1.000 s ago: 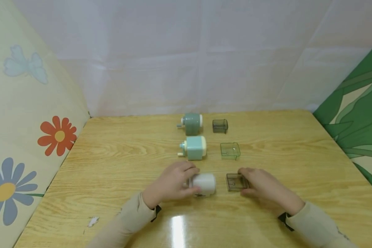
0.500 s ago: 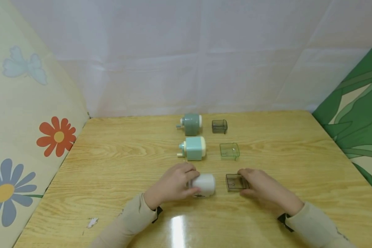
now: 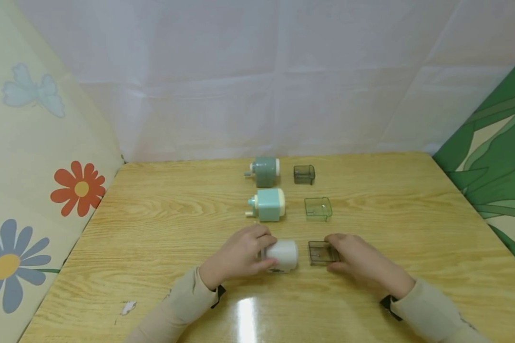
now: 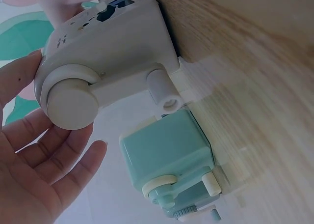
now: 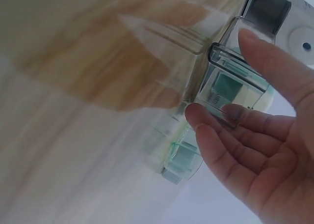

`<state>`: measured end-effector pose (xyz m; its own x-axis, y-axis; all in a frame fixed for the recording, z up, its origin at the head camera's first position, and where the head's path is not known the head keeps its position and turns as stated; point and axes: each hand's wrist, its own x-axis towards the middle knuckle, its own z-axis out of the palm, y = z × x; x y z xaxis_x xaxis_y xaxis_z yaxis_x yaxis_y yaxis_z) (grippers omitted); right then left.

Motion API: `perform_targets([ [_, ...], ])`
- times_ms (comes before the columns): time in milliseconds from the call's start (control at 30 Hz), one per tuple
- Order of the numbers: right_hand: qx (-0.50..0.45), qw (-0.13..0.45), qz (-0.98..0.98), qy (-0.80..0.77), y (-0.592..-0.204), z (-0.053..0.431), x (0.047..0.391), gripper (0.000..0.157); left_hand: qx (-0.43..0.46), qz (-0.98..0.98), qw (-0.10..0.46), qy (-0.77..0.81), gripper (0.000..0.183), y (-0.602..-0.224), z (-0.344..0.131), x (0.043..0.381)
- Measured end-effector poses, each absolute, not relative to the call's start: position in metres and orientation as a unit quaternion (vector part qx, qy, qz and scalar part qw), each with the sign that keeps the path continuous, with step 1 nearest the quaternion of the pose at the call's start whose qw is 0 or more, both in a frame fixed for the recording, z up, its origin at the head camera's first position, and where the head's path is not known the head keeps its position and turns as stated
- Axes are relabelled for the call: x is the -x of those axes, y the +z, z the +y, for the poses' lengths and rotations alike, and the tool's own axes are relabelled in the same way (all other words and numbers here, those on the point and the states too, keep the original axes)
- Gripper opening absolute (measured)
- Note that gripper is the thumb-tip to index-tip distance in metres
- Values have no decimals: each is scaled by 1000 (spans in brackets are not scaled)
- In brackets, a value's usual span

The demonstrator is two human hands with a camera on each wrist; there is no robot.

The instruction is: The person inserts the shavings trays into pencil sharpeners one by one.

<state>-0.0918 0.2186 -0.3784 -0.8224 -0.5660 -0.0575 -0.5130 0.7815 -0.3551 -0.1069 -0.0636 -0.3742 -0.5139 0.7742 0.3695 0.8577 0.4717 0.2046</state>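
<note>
My left hand (image 3: 240, 253) grips the crank end of a white pencil sharpener (image 3: 286, 255) lying on the table. In the left wrist view its white crank (image 4: 120, 89) faces my palm, with the thumb and fingers on opposite sides. To the right, my right hand (image 3: 365, 259) pinches a clear grey shavings drawer (image 3: 319, 253) between thumb and fingers. A small gap separates this drawer from the sharpener. In the right wrist view, the sharpener's dark square opening (image 5: 267, 10) faces the drawer.
Behind are a mint pencil sharpener (image 3: 269, 206) with a clear green drawer (image 3: 318, 208), and a grey-green sharpener (image 3: 266, 172) with a dark clear drawer (image 3: 304, 175). A white cloth (image 3: 206, 95) hangs behind the wooden table (image 3: 163, 209); printed panels flank it.
My right hand has slid the grey drawer slightly left, closer to the white sharpener. The left hand and the white sharpener have stayed almost still.
</note>
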Motion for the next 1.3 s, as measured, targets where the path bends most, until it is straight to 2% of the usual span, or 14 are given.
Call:
perform_targets([
  [500, 301, 65, 939, -150, -381, 211, 93, 39, 475, -853, 106, -187, 38, -373, -63, 107],
  [1000, 284, 82, 943, -153, -379, 210, 92, 43, 469, -858, 96, -188, 37, -372, -63, 106],
  [1300, 304, 78, 936, -157, -380, 209, 93, 42, 466, -859, 92, -192, 37, -372, -63, 106],
])
